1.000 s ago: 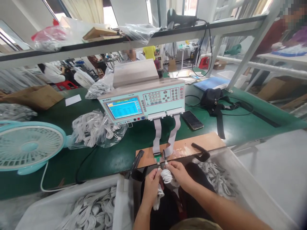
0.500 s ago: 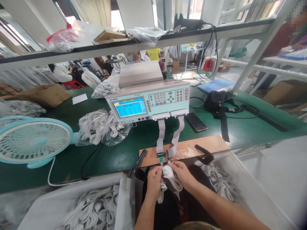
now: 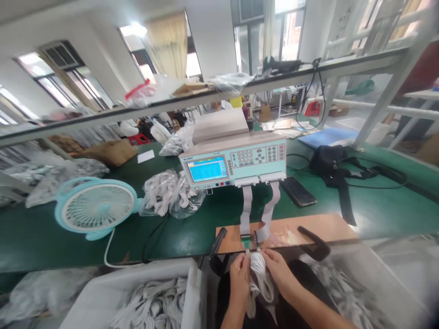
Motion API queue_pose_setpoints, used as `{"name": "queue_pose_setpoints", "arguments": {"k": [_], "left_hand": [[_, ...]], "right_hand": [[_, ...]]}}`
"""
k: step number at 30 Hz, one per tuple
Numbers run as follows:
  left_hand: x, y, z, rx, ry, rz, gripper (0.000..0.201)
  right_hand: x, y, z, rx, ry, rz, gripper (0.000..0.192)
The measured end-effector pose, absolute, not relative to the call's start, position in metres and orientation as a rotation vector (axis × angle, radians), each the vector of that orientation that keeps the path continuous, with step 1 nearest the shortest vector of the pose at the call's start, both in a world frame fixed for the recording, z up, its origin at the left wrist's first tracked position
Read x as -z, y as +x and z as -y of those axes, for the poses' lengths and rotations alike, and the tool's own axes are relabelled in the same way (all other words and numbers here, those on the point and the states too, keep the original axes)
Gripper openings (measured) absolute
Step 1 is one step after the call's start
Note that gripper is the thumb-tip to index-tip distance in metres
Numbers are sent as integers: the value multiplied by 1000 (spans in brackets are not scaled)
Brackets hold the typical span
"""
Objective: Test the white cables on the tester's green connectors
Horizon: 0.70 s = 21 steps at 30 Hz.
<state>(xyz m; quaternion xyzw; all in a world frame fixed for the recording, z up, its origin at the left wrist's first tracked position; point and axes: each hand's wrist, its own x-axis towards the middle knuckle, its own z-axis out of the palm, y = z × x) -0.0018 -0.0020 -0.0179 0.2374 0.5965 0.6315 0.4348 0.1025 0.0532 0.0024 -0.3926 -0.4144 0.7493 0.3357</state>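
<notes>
Below the cable tester (image 3: 236, 162), both hands, left hand (image 3: 240, 276) and right hand (image 3: 278, 273), still grasp a coiled white cable (image 3: 259, 274) in their fingers, its ends now pressed at the sockets (image 3: 250, 240)

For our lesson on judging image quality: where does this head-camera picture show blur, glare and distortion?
Head view: motion blur smears the bins of white cables and the right edge; window light washes out the ceiling and glares on the wooden board; wide-angle distortion bends the shelf rail; the tester and both hands stay fairly sharp.
</notes>
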Motion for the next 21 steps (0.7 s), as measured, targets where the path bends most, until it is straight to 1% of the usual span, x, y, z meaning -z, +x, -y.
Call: {"name": "queue_pose_setpoints", "arguments": {"k": [8,14,21], "left_hand": [[14,0,-10,-1678,513,-1395,43],[10,2,-9,-1703,418,-1519,42],[4,2,-11,-1694,598,-1499,45]], "right_hand": [[4,97,-53,-1972,-936,1064,40],[5,95,-54,-1918,-969,1058,37],[10,91,-52,-1905,-957,1022,40]]}}
